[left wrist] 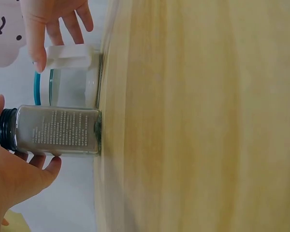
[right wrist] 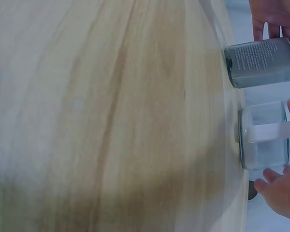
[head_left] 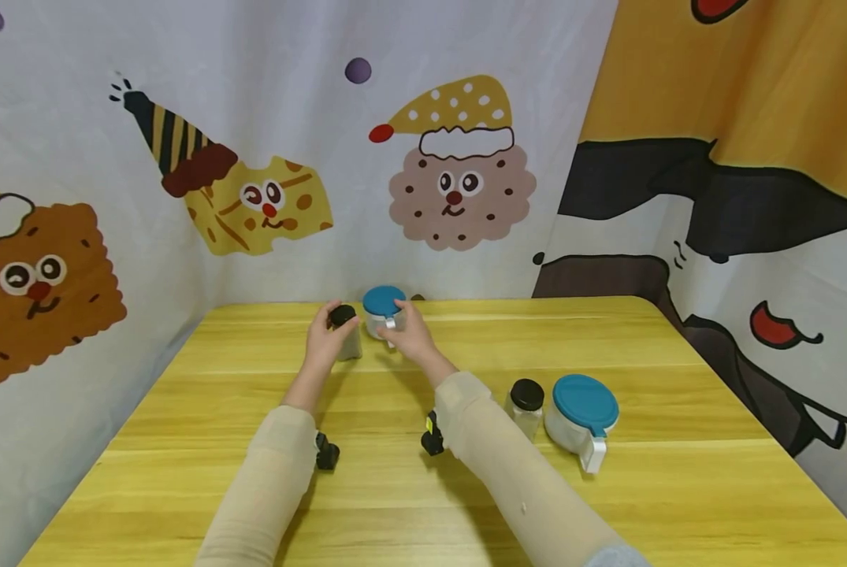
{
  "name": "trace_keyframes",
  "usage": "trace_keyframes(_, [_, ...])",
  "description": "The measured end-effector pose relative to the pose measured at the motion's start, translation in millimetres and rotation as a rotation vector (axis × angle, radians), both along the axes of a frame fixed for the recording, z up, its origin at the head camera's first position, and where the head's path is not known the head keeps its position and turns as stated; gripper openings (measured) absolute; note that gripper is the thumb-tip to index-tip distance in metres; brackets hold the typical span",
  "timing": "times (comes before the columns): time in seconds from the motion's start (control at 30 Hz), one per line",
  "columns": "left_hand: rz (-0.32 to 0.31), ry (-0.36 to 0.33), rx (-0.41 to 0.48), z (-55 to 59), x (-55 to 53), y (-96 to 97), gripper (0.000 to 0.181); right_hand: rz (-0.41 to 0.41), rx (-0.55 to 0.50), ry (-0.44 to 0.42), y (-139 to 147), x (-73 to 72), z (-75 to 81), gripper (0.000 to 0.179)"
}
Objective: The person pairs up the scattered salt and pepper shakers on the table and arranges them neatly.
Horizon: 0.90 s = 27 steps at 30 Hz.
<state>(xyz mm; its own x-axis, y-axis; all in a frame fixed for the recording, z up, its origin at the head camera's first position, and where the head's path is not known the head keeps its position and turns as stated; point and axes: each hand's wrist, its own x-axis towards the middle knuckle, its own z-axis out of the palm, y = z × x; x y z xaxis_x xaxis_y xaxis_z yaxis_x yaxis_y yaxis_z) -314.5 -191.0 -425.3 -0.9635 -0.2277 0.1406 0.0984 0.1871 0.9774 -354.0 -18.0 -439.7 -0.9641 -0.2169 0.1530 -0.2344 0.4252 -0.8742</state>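
Toward the far edge of the table, my left hand (head_left: 326, 340) holds a clear spice jar (left wrist: 58, 130) with a black cap and grey-looking contents. Its thumb is by the cap and its fingers lie along the jar's side. Just to the right stands a clear jar (head_left: 383, 302) with a blue lid and a white handle (right wrist: 270, 131). My right hand (head_left: 412, 337) is around that jar's right side, fingers extended and spread, thumb near the handle. The right wrist view shows its thumb and fingers on either side of the jar.
Nearer on the right of the wooden table (head_left: 388, 512) stand another black-capped jar (head_left: 525, 405) and another blue-lidded jar (head_left: 582, 413) with a white handle. My right forearm passes close to that black-capped jar. A cartoon-printed curtain (head_left: 274, 87) hangs behind the table.
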Motion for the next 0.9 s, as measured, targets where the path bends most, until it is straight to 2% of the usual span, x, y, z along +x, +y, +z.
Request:
trace_keyframes(0.37, [-0.005, 0.001, 0.008, 1.1, 2.2, 1.2, 0.058, -0.084, 0.083, 0.049, -2.9, -0.5, 0.4, 0.059])
trace_keyframes(0.47, [-0.001, 0.004, 0.008, 2.3, 3.0, 1.5, 0.058, -0.096, 0.076, 0.063, -3.9, -0.8, 0.8, 0.057])
trace_keyframes(0.77, [0.007, 0.003, 0.002, 2.2, 1.3, 0.3, 0.058, -0.091, 0.034, 0.013, -3.7, -0.2, 1.6, 0.070])
trace_keyframes(0.9, [0.002, 0.000, 0.009, 2.1, 1.3, 0.3, 0.057, -0.070, 0.021, 0.017, -2.4, -0.9, 0.4, 0.074])
